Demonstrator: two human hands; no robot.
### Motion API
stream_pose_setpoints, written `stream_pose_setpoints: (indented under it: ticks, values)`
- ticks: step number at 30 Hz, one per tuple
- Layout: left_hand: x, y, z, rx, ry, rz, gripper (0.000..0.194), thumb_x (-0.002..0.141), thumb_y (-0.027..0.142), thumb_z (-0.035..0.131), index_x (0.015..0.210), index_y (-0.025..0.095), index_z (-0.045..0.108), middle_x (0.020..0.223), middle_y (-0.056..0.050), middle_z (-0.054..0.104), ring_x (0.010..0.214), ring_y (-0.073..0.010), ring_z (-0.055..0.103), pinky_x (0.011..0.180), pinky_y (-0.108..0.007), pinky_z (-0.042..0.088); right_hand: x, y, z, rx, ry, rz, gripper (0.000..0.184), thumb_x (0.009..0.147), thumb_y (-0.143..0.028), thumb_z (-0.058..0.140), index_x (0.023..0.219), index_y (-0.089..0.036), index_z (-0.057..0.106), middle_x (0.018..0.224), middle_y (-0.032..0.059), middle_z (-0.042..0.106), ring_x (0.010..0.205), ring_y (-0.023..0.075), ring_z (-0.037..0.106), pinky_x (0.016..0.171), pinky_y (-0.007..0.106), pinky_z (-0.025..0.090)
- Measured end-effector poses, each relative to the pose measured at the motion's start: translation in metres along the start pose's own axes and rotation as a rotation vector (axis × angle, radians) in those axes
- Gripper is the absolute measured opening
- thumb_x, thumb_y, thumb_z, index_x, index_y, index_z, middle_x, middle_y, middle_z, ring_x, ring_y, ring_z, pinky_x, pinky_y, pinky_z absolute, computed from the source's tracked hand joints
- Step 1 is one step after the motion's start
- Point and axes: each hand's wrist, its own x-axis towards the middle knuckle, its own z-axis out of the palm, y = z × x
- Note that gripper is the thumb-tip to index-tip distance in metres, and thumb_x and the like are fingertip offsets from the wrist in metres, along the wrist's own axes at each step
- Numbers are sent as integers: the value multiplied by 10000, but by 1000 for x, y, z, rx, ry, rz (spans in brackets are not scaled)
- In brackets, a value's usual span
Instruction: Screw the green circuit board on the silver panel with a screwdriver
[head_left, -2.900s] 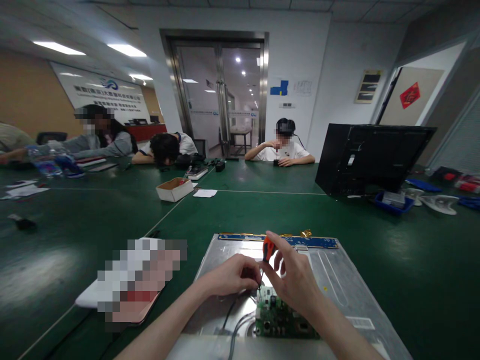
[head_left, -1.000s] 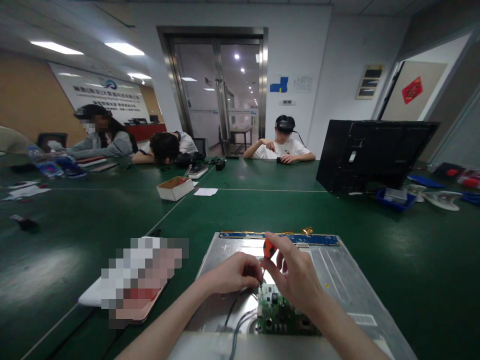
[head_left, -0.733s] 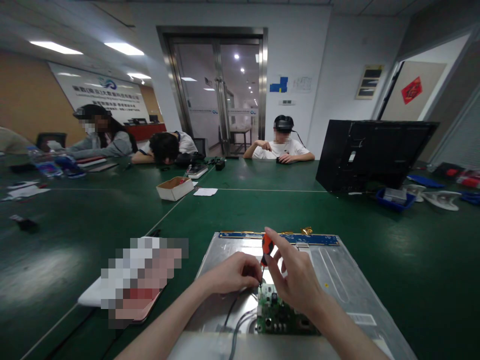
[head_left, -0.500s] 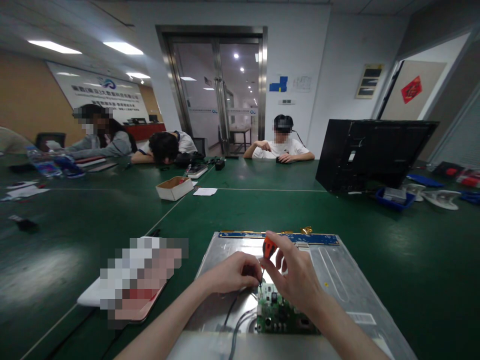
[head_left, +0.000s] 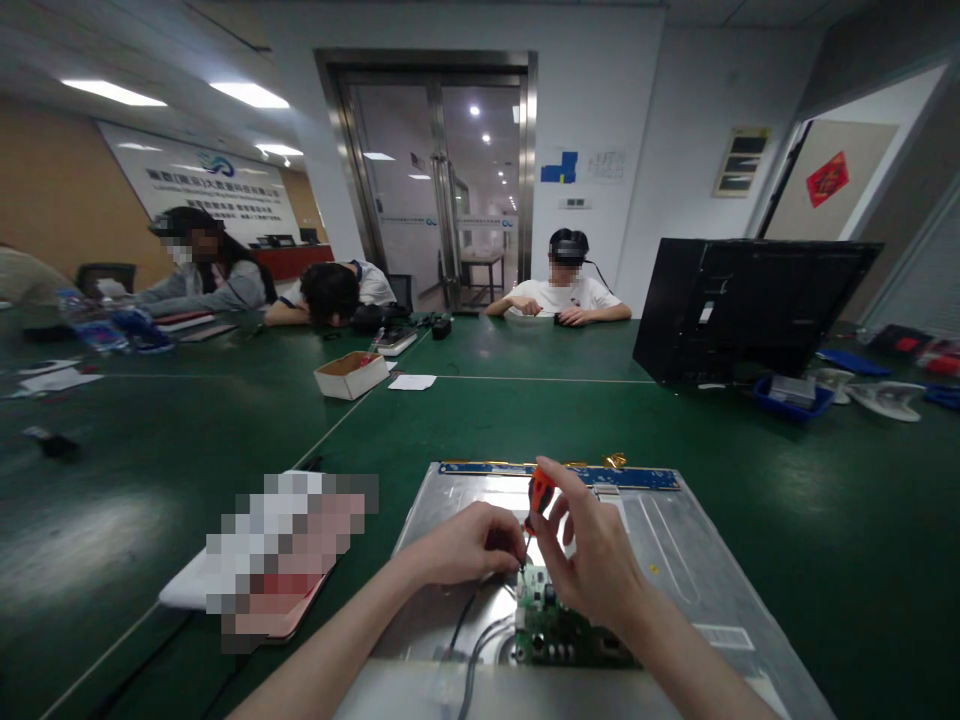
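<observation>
My right hand grips a small screwdriver with an orange and black handle. Its thin shaft points down at the upper left corner of a green circuit board. Beside that tip my left hand is closed in a pinch; what lies between its fingertips is too small to make out. The board is on the back of a flat silver metal panel, partly covered by my right hand. A blue strip board runs along the panel's far edge. Dark cables lie left of the green board.
On the left lies a pink phone-like item by white material, both partly blurred out. Farther off are an open cardboard box, a paper slip, a black monitor and a blue tray. Several people sit around the green table.
My right hand has shifted slightly on the screwdriver handle, its thumb and fingers turned a little. My left hand stays in place. The person opposite has lowered a hand toward the table.
</observation>
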Motion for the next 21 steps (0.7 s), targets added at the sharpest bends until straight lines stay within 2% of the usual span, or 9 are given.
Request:
stream_pose_setpoints:
  ticks: [7, 12, 17, 21]
  values:
    - [-1, 1, -1, 15, 31, 7, 108, 683, 66, 636, 725, 161, 664, 664, 42, 600, 631, -125, 525, 659, -234, 429, 4, 1, 0, -35, 53, -49, 403, 953, -199, 514, 1332, -227, 380, 894, 30, 625, 503, 105, 484, 438, 235, 429]
    - [-1, 1, 0, 12, 28, 2, 75, 692, 86, 643, 705, 160, 639, 655, 43, 588, 629, -127, 529, 644, -231, 429, 3, 1, -1, -4, 20, -27, 442, 953, -218, 517, 1369, -226, 370, 960, 61, 619, 577, 121, 559, 448, 232, 442]
    - [0, -1, 0, 0, 5, 4, 94, 693, 95, 634, 765, 150, 661, 695, 27, 613, 652, -139, 552, 634, -231, 437, 1, 0, -1, 14, -14, -14, 513, 943, -170, 434, 1436, -194, 290, 833, 25, 620, 533, 129, 571, 446, 246, 447]
    - [-1, -1, 0, 19, 12, 2, 104, 692, 85, 625, 759, 156, 664, 663, 35, 598, 629, -135, 540, 632, -232, 440, 2, 1, 0, -23, 12, 0, 464, 949, -182, 457, 1392, -227, 324, 862, 27, 630, 515, 123, 560, 442, 245, 446]
